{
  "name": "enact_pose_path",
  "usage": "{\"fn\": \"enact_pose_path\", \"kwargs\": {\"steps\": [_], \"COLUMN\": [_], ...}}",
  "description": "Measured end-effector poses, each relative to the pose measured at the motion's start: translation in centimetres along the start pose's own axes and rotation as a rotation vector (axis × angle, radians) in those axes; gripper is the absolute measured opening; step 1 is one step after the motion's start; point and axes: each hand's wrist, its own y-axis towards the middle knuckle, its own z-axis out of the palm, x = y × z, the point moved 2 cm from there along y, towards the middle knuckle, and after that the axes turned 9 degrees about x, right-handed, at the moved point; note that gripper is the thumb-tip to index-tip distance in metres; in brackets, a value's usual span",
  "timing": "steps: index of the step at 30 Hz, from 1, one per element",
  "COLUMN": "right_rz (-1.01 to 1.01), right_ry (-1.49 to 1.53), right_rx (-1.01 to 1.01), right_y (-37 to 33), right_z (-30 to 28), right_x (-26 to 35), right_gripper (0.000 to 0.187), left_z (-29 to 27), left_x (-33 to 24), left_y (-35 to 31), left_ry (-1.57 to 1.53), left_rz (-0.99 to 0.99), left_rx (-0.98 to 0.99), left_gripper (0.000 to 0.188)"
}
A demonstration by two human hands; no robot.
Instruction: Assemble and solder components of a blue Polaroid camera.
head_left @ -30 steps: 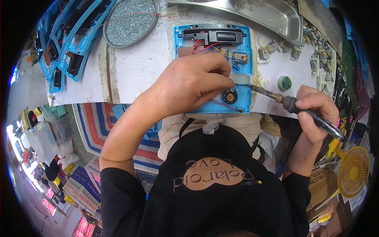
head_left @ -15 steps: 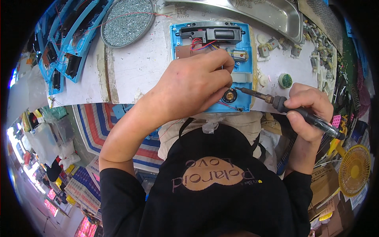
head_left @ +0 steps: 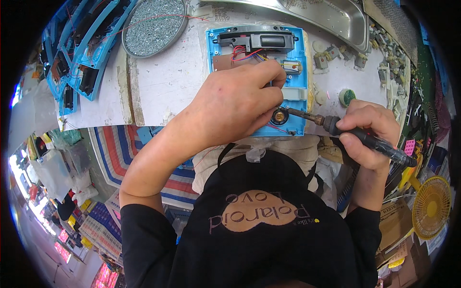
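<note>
A blue plastic casing lies open on the white table in front of me, with a black part, coloured wires and a small round speaker inside. My left hand reaches over the casing, its fingers pinched together just above the speaker; what they hold, if anything, is hidden. In my right hand is a soldering iron, gripped by its black handle. Its tip points left and meets the speaker's upper edge beside my left fingers; whether it touches cannot be made out.
A round metal dish of screws stands at the far left, beside stacked blue casings. A steel tray lies at the back right. A small green-and-white round tub and scattered small parts sit to the right. A yellow fan stands lower right.
My right hand has moved slightly left with the soldering iron, bringing its tip closer to the left fingers over the speaker. The left hand has barely moved.
</note>
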Motion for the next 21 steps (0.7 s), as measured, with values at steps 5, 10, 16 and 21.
{"fn": "enact_pose_path", "kwargs": {"steps": [5,10,16,21], "right_rz": [0.061,0.093,0.125,0.113], "right_ry": [0.014,0.025,0.109,0.112], "right_rx": [0.007,-0.002,-0.113,-0.204], "right_y": [0.2,0.4,-1.1,-3.4], "right_z": [-0.1,-0.1,-0.3,-1.5], "right_x": [0.5,0.8,1.2,1.7], "right_gripper": [0.019,0.019,0.020,0.024], "left_z": [-0.1,0.0,0.1,-0.1], "left_x": [-0.1,0.0,0.0,0.0], "left_y": [0.1,0.1,-0.1,-0.2], "left_ry": [0.018,0.024,0.022,0.007], "left_rz": [-0.006,0.001,-0.001,0.009], "left_rx": [0.018,-0.002,-0.001,-0.009], "left_gripper": [0.020,0.020,0.020,0.021]}}
